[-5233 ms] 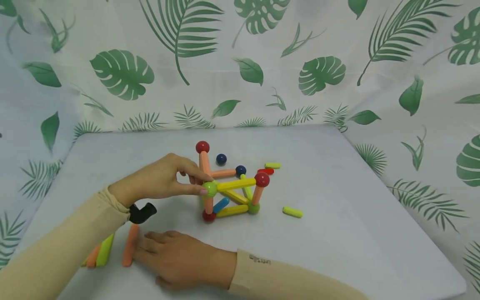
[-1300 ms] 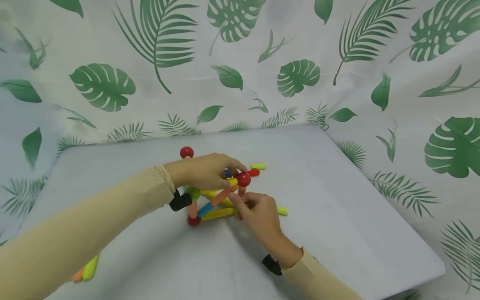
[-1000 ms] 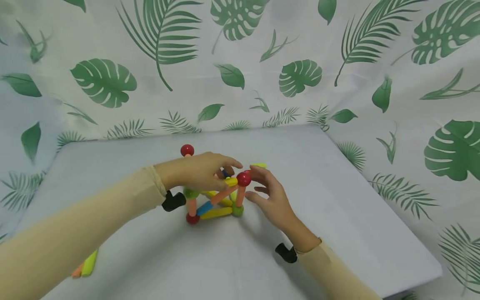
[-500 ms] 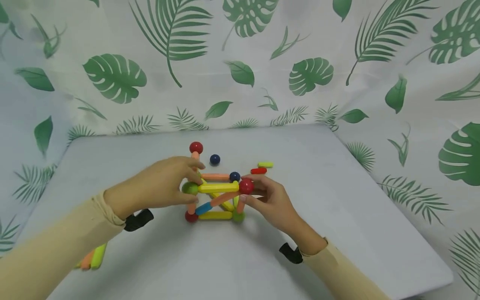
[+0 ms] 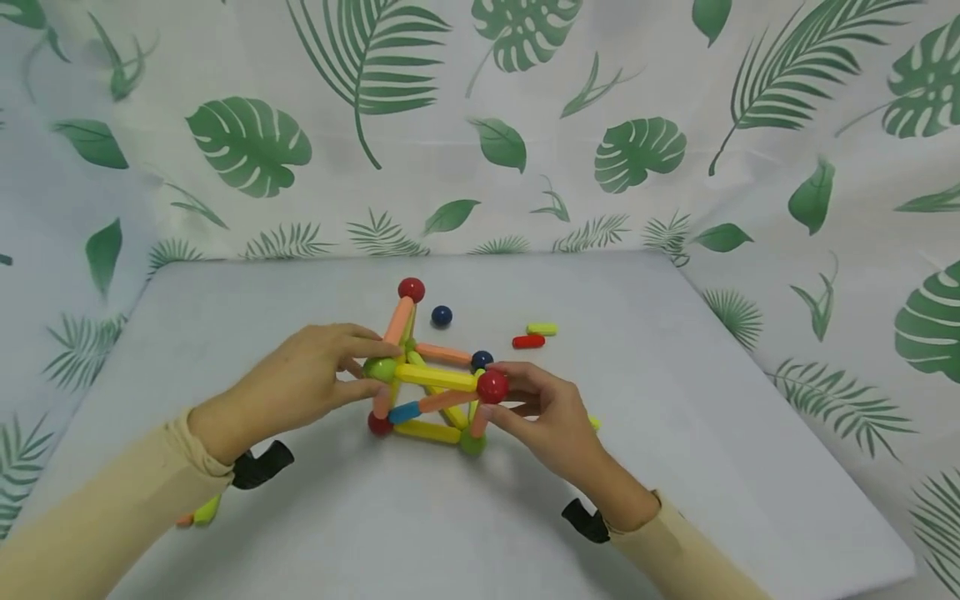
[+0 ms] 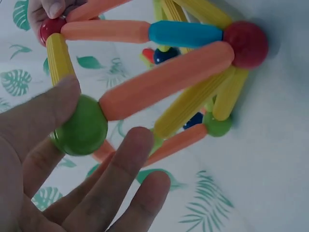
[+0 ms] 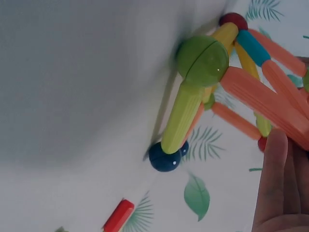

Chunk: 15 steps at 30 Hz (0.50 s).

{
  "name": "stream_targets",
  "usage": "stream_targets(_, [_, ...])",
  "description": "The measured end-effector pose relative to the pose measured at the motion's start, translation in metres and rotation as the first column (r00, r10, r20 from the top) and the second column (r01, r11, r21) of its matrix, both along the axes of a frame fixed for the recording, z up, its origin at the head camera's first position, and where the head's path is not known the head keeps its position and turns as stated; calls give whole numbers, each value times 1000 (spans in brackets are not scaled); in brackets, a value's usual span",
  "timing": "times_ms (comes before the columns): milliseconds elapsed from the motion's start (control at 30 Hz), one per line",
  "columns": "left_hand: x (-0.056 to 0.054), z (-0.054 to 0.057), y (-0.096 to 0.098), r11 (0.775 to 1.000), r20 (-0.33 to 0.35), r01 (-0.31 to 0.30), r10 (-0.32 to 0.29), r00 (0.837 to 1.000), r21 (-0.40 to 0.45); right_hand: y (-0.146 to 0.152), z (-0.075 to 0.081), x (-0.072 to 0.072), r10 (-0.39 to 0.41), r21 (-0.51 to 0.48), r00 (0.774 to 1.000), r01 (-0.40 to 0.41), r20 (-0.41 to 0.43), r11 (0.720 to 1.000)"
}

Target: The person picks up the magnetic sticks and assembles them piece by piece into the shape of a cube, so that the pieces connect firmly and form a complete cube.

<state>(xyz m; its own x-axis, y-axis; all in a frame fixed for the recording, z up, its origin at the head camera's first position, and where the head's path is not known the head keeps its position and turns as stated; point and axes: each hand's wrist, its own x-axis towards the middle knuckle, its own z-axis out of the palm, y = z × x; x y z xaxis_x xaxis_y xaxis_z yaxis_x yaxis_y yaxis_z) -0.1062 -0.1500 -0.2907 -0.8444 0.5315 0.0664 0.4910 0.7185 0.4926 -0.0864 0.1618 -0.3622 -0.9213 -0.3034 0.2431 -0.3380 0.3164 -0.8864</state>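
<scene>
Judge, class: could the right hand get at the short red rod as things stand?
Probably yes: the short red rod lies beyond the right hand with nothing visibly covering it, though that hand would first need to let go of the red ball it holds.

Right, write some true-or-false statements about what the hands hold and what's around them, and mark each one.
1. The left hand pinches a green ball. True.
2. The right hand holds nothing. False: the right hand holds a red ball.
3. An upper yellow stick runs between the green ball and the red ball. True.
4. The blue stick lies loose on the table. False: the blue stick runs from a lower red ball to an orange stick.
5. A loose red stick lies on the table, touching neither hand. True.
</scene>
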Motion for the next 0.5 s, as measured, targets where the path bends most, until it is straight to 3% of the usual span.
stream_targets(300, [-5,-10,-11,998,24,-13,11,1000,63,-21,1,12,-11,7,995,12,-95,1000])
stream_targets(500, [-16,-10,-21,995,106,-41,31,994,91,-39,4,21,80,27,990,-78,-117,997])
